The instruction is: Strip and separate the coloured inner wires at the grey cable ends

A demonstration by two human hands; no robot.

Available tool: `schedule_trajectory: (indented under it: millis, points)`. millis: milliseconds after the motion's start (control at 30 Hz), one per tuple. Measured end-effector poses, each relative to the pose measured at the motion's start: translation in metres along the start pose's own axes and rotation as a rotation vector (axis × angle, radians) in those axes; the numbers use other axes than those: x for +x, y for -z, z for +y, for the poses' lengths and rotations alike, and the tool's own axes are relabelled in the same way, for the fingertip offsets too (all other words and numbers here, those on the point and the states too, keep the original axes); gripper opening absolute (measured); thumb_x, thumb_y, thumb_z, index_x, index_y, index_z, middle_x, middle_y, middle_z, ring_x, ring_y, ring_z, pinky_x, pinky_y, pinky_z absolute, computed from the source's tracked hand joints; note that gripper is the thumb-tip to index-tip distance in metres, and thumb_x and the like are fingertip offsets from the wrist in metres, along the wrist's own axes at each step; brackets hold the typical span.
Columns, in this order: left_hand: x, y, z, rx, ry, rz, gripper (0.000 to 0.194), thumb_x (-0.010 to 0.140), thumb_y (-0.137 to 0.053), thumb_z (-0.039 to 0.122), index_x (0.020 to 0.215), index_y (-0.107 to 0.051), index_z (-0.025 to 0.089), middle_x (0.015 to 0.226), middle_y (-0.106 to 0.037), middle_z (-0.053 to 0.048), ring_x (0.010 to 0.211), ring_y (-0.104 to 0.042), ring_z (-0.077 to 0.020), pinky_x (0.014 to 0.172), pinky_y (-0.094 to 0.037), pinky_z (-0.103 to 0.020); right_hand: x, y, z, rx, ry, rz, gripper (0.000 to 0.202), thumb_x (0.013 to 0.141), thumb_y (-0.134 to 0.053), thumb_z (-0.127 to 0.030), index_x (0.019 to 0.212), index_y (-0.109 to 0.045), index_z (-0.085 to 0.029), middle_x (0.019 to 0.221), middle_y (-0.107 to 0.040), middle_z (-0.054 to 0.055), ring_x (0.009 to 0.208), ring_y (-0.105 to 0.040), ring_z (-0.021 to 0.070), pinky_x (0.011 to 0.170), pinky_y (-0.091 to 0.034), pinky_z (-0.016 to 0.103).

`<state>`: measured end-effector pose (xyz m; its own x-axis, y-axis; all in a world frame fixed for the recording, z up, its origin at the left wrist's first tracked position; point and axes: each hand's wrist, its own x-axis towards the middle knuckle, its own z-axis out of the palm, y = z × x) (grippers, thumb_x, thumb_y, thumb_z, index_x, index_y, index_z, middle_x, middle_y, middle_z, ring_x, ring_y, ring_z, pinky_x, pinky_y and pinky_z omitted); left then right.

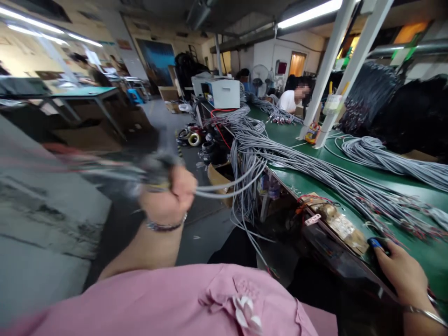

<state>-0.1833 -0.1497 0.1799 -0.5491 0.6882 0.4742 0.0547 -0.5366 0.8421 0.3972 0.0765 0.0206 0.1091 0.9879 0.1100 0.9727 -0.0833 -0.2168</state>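
Observation:
My left hand [170, 193], smeared by motion, is closed in a fist around grey cables [224, 190]. They run from the hand to the right, toward the big pile on the bench. On the hand's far side, blurred reddish and pale wire ends [101, 167] stick out to the left. At the lower right, my right hand [402, 270] is closed on a blue-and-black handled tool [376, 243] at the bench edge; its working end is hidden. Near it lie the stripped, coloured ends of a long bundle of grey cables [315, 170].
The green bench [294, 179] carries another cable coil [371, 149] and white posts [315, 102]. Brown taped cardboard [345, 228] lies along its edge. Loose cables hang beside an open carton [220, 179]. A person [289, 100] is behind the bench. A grey block [45, 219] stands left.

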Motion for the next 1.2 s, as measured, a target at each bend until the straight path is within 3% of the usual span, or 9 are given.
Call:
schedule_trajectory:
  millis: [133, 200, 267, 333, 500, 700, 833, 1000, 1200]
  points:
    - [-0.052, -0.039, -0.075, -0.078, 0.613, -0.672, 0.041, 0.081, -0.062, 0.06, 0.084, -0.069, 0.02, 0.043, -0.043, 0.004, 0.03, -0.029, -0.0058, 0.032, -0.016, -0.021, -0.003, 0.003, -0.005, -0.049, 0.038, 0.054, 0.043, 0.083, -0.043, -0.061, 0.1, -0.071, -0.034, 0.09, -0.07, 0.018, 0.068, -0.063, 0.0353, 0.055, -0.039, 0.045]
    - [-0.072, -0.06, -0.11, -0.073, 0.782, -0.909, 0.051, 0.082, -0.061, 0.063, 0.087, -0.07, 0.014, 0.047, -0.049, 0.003, 0.033, -0.035, -0.0046, 0.032, -0.022, -0.019, -0.022, 0.012, -0.019, -0.093, 0.068, 0.129, 0.044, 0.087, -0.037, -0.059, 0.101, -0.07, -0.033, 0.1, -0.069, 0.019, 0.082, -0.065, 0.0381, 0.059, -0.04, 0.045]
    - [-0.085, -0.076, -0.137, -0.116, 0.883, -1.054, 0.055, 0.079, -0.065, 0.064, 0.091, -0.069, 0.011, 0.052, -0.053, 0.002, 0.035, -0.041, -0.0043, 0.033, -0.028, -0.017, -0.052, 0.022, -0.04, -0.106, 0.097, 0.31, 0.049, 0.093, -0.029, -0.054, 0.106, -0.067, -0.027, 0.115, -0.066, 0.019, 0.1, -0.063, 0.0396, 0.069, -0.042, 0.046]
    - [-0.092, -0.089, -0.155, -0.152, 0.94, -1.137, 0.057, 0.079, -0.064, 0.065, 0.096, -0.068, 0.011, 0.054, -0.056, 0.002, 0.036, -0.047, -0.0053, 0.034, -0.029, -0.016, -0.09, 0.03, -0.068, -0.069, 0.149, 0.32, 0.051, 0.095, -0.027, -0.054, 0.101, -0.067, -0.022, 0.108, -0.067, 0.02, 0.099, -0.063, 0.0381, 0.076, -0.044, 0.045]
    - [-0.092, -0.113, -0.177, -0.13, 1.015, -1.307, 0.053, 0.08, -0.066, 0.061, 0.099, -0.068, 0.012, 0.058, -0.059, 0.001, 0.038, -0.051, -0.0057, 0.034, -0.032, -0.015, -0.166, 0.016, -0.149, 0.664, 0.407, -0.002, 0.033, 0.093, -0.052, -0.047, 0.108, -0.067, -0.022, 0.097, -0.07, 0.01, 0.088, -0.065, 0.0253, 0.079, -0.052, 0.037]
    - [-0.098, -0.133, -0.182, 0.001, 0.988, -1.349, 0.038, 0.076, -0.074, 0.049, 0.085, -0.065, 0.013, 0.056, -0.06, 0.001, 0.036, -0.048, -0.0047, 0.036, -0.035, -0.015, -0.172, -0.02, -0.207, 1.386, 0.219, -0.478, 0.04, 0.08, -0.074, -0.043, 0.111, -0.062, -0.021, 0.105, -0.07, 0.007, 0.095, -0.066, 0.0213, 0.085, -0.056, 0.037]
    - [-0.102, -0.136, -0.183, -0.005, 1.003, -1.272, 0.038, 0.066, -0.082, 0.033, 0.093, -0.066, 0.012, 0.059, -0.064, 0.0, 0.041, -0.056, -0.0075, 0.04, -0.041, -0.015, -0.166, -0.028, -0.232, 1.621, 0.096, -0.634, 0.047, 0.071, -0.082, -0.038, 0.109, -0.058, -0.023, 0.092, -0.068, 0.001, 0.071, -0.067, 0.0164, 0.064, -0.059, 0.032]
    - [-0.102, -0.131, -0.181, 0.045, 0.952, -1.156, 0.043, 0.065, -0.084, 0.039, 0.091, -0.067, 0.01, 0.063, -0.068, -0.004, 0.043, -0.058, -0.0096, 0.041, -0.042, -0.017, -0.166, -0.036, -0.24, 1.714, -0.058, -0.6, 0.051, 0.067, -0.084, -0.031, 0.109, -0.056, -0.022, 0.078, -0.064, -0.002, 0.053, -0.058, 0.011, 0.045, -0.048, 0.023]
    - [-0.109, -0.118, -0.177, 0.064, 0.788, -0.994, 0.048, 0.084, -0.061, 0.059, 0.083, -0.063, 0.011, 0.07, -0.068, -0.006, 0.054, -0.063, -0.0102, 0.05, -0.049, -0.019, -0.166, -0.044, -0.229, 1.73, -0.164, -0.472, 0.047, 0.07, -0.082, -0.031, 0.108, -0.057, -0.022, 0.074, -0.061, -0.004, 0.043, -0.035, 0.0022, 0.036, -0.022, 0.016]
